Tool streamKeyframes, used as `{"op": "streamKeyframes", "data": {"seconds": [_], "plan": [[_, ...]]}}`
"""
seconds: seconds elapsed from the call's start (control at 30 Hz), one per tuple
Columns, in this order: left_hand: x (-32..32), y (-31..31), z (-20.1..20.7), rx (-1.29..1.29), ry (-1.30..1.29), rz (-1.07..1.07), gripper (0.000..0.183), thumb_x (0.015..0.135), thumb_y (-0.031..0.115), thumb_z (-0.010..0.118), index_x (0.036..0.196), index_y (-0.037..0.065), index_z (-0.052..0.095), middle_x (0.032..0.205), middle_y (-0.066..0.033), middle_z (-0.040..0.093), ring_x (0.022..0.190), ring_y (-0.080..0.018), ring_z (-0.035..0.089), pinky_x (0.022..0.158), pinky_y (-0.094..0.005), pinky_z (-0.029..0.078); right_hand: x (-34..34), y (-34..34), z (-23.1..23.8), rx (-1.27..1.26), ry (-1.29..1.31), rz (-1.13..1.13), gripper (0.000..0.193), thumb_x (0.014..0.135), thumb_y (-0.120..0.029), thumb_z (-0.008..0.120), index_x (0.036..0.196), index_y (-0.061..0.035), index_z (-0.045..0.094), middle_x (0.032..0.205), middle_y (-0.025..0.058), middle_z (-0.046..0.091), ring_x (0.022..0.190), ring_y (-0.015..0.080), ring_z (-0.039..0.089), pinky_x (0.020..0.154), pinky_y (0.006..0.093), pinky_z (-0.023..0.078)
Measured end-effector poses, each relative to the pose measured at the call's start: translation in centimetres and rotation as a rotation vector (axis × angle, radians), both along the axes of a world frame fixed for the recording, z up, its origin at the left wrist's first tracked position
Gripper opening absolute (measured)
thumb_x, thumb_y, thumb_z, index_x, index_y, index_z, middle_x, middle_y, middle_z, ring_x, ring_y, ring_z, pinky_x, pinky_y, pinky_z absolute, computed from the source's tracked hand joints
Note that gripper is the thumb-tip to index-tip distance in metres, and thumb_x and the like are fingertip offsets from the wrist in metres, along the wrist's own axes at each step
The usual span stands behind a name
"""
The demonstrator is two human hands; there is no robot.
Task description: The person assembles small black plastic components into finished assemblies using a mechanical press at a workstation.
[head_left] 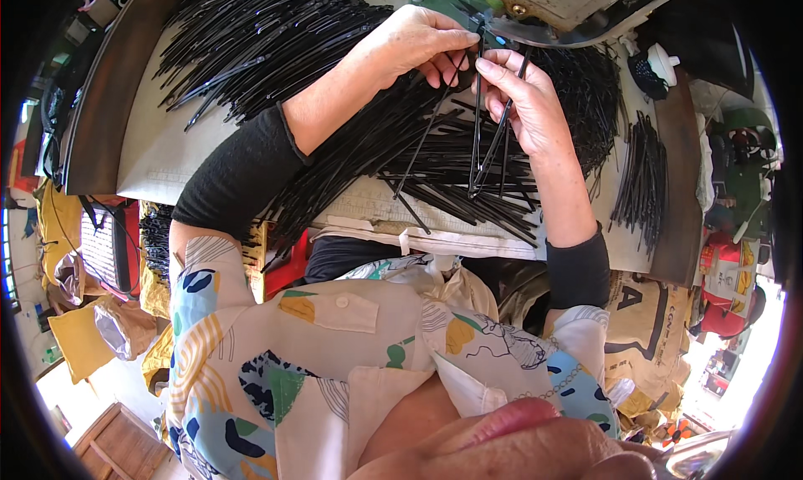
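My left hand (418,43) is closed, thumb and forefinger pinching at the top of a thin black rod (431,128) that hangs down between my hands. My right hand (523,99) is closed around a few thin black jointed rods (499,137), which hang in a narrow V and meet low down near the table's front edge. Both hands are close together, right under the front of a green and grey bench machine (548,3). The exact contact at the fingertips is too small to make out.
Large heaps of black rods (259,45) cover the pale worktable (155,145), left and middle. A tangled black pile (585,103) lies behind my right hand, and a small bundle (641,179) farther right. Sacks (644,329) stand below the table. A white knob (662,64) is right of the machine.
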State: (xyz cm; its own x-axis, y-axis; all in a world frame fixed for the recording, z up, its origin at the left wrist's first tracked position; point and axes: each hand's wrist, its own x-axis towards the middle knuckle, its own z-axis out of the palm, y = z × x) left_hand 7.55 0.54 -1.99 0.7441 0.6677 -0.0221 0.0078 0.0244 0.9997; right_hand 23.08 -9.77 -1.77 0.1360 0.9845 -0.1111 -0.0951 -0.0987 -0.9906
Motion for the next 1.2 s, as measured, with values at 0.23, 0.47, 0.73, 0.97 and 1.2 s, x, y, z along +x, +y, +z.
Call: {"op": "streamKeyframes", "data": {"seconds": [0.23,0.47,0.73,0.97,1.2], "plan": [[0.2,-0.4,0.3,0.078,0.024,0.041,0.030,0.085,0.028,0.060,0.074,0.000,0.063,0.060,-0.0047,0.058,0.048,-0.0104,0.056,0.042,-0.0190,0.043,-0.4,0.0,0.3,-0.057,0.137,0.019,0.024,0.081,-0.021,0.065,0.094,-0.0026,0.057,0.073,0.0049,0.059,0.053,0.0071,0.047,0.048,0.0191,0.036],[0.2,-0.4,0.4,0.102,0.042,0.075,0.032,0.084,0.026,0.061,0.067,-0.002,0.062,0.054,-0.0037,0.055,0.043,-0.0099,0.053,0.040,-0.0210,0.042,-0.6,0.2,0.0,-0.056,0.180,0.013,0.024,0.081,-0.020,0.065,0.093,-0.0013,0.057,0.073,0.0066,0.058,0.053,0.0083,0.047,0.048,0.0202,0.036],[0.2,-0.7,0.5,0.126,0.054,0.081,0.032,0.084,0.027,0.062,0.068,0.000,0.062,0.054,-0.0035,0.055,0.041,-0.0096,0.052,0.039,-0.0217,0.041,-0.5,0.0,-0.3,-0.037,0.220,0.009,0.023,0.082,-0.020,0.063,0.094,-0.0014,0.057,0.072,0.0070,0.058,0.052,0.0087,0.047,0.047,0.0212,0.037],[0.1,0.2,1.0,0.290,0.217,-0.055,0.033,0.084,0.034,0.061,0.079,0.002,0.067,0.056,-0.0052,0.059,0.043,-0.0149,0.055,0.042,-0.0256,0.044,0.3,-0.1,0.1,-0.029,0.008,-0.070,0.022,0.080,-0.023,0.064,0.089,-0.0034,0.059,0.070,0.0029,0.058,0.052,0.0070,0.048,0.045,0.0209,0.036],[-1.2,-0.2,2.5,0.501,0.450,-0.365,0.023,0.081,0.020,0.057,0.080,-0.001,0.067,0.055,-0.0060,0.060,0.044,-0.0133,0.055,0.046,-0.0271,0.045,5.9,-3.9,2.2,-0.132,-0.211,-0.261,0.033,0.079,-0.027,0.065,0.101,-0.0029,0.060,0.070,-0.0018,0.055,0.058,0.0053,0.046,0.049,0.0190,0.030]]}}
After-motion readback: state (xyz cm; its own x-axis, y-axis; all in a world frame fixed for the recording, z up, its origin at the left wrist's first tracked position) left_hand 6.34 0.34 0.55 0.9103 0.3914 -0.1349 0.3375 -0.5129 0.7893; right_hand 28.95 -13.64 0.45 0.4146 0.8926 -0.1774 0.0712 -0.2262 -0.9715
